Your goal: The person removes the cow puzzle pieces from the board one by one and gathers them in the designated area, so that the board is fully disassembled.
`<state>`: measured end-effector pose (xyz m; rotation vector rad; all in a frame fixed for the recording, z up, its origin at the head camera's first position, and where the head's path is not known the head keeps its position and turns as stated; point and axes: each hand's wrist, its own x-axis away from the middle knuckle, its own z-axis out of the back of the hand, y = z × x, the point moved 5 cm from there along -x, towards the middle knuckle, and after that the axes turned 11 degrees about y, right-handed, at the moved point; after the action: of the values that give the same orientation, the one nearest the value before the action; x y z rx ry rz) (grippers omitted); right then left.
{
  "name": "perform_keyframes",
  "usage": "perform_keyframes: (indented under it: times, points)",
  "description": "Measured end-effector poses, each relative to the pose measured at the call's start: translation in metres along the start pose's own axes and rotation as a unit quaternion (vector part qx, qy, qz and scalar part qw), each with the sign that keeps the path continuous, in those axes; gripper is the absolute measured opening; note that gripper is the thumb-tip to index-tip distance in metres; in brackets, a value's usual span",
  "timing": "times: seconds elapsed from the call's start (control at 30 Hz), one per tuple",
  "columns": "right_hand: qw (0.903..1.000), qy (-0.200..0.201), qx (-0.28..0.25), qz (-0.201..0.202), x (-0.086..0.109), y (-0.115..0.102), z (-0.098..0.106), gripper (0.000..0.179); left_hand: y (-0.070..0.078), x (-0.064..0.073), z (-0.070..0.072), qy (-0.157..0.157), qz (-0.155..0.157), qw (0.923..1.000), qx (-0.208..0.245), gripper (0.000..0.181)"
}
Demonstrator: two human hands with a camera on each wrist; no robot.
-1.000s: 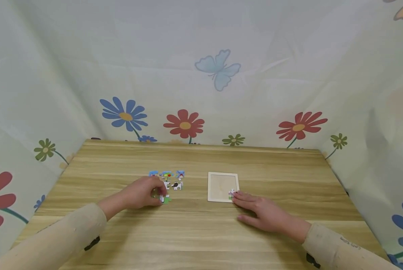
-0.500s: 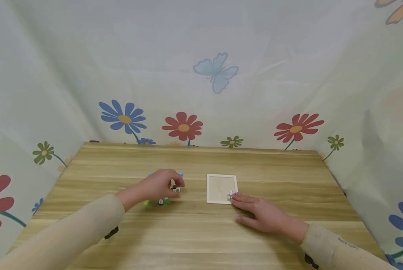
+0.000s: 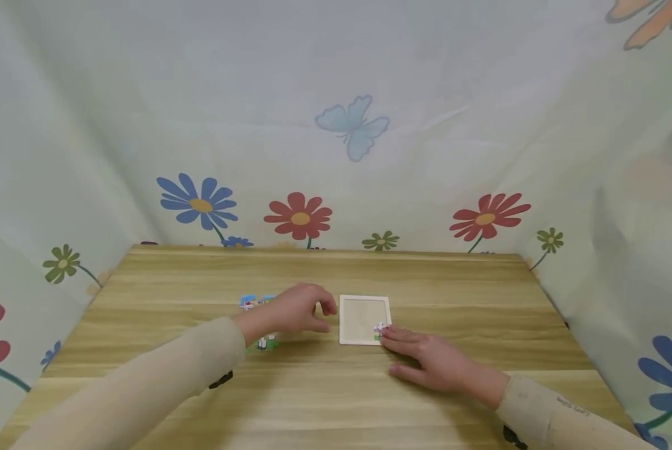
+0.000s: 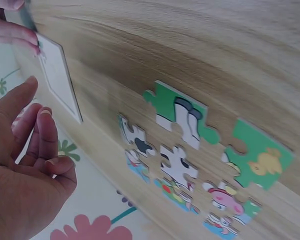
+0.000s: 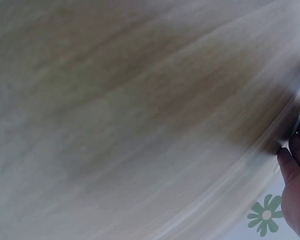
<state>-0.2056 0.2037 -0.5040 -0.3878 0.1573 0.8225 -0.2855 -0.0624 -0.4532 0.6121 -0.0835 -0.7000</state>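
My left hand (image 3: 297, 309) hovers just left of a shallow square puzzle tray (image 3: 359, 315), fingers loosely bent. In the left wrist view nothing shows between that hand's (image 4: 27, 185) thumb and fingers. One puzzle piece (image 3: 379, 329) lies in the tray's near right corner. Straight fingers of my right hand (image 3: 428, 359) rest at the tray's right edge beside this piece. Loose puzzle pieces lie to the left, partly hidden in the head view by my left arm. The left wrist view shows a green piece with legs (image 4: 182, 116) and one with a chick (image 4: 265, 162).
Several more pieces, among them a black-spotted one (image 4: 136, 139) and one with a pink animal (image 4: 225, 199), lie close by on the wooden table (image 3: 336, 400). A flower-printed cloth (image 3: 245, 144) rises behind the table's far edge.
My left hand has moved right, from over the loose pieces to beside the tray. My right hand keeps its place at the tray. The head view has shifted slightly.
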Motion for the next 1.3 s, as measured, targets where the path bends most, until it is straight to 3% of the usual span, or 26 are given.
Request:
perform_keyframes:
  times: [0.27,0.67,1.3]
  points:
    - [0.9999,0.007,0.009,0.004,0.001,0.002,-0.002,0.057,0.006,-0.017,-0.015,-0.020,0.015,0.9997,0.003,0.026]
    - [0.9990,0.025,0.030,0.021,0.002,-0.001,-0.003,0.056,0.011,-0.033,-0.031,-0.032,0.003,0.9993,0.018,0.025]
    - [0.9976,0.046,0.035,0.038,0.004,-0.003,-0.001,0.057,0.005,-0.032,-0.043,-0.046,0.039,0.9982,0.007,0.022]
